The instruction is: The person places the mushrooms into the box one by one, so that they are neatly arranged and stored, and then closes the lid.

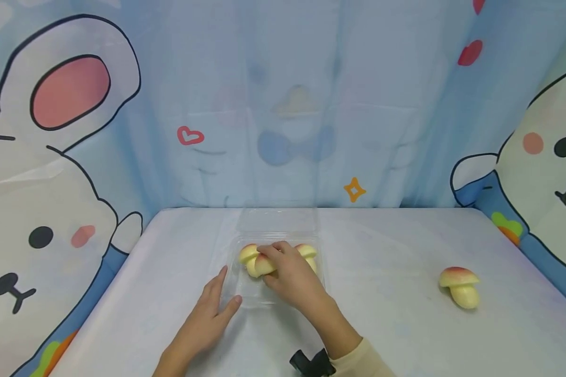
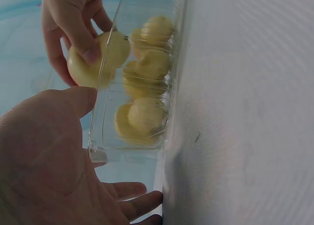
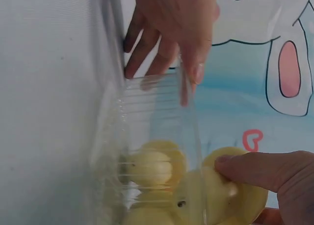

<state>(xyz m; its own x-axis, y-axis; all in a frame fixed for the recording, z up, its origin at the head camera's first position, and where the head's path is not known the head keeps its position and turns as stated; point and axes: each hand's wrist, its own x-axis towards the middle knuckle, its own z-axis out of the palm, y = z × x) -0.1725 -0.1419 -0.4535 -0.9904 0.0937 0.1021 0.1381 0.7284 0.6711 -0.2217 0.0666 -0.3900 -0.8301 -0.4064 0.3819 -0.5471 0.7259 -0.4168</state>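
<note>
Far left: cartoon rabbit backdrop (image 1: 52,173) behind the white table (image 1: 396,324).

Next, left hand (image 1: 206,320) flat on the table, fingers straight and relaxed, thumb tip just at the near left corner of the clear plastic box (image 1: 245,298). Gripping nothing; steadying the box edge with the thumb, as the right wrist view shows at the rim (image 3: 189,87).

Centre: box sitting on the table, open, lid (image 1: 277,220) folded back toward the backdrop. Inside, several toy mushrooms (image 2: 142,117), pale yellow, packed close together against the bottom. One cap (image 1: 307,250) peeking out to the right of the knuckles.

Over the box: right hand (image 1: 290,275) curled round one toy mushroom (image 1: 259,264), thumb and fingers pinching the stem, cap pointing left. Held at the box's rim, partly above the others, touching or just beside them — cannot tell which. Left wrist view confirming the grasp: thumb pressed on the pale stem (image 2: 93,58) right at the clear wall. Cream sleeve (image 1: 358,361) and black strap (image 1: 311,362) at the wrist.

Far right: one more mushroom (image 1: 459,287), pink-tinged cap, lying alone on the table, well apart from box and hands.
</note>
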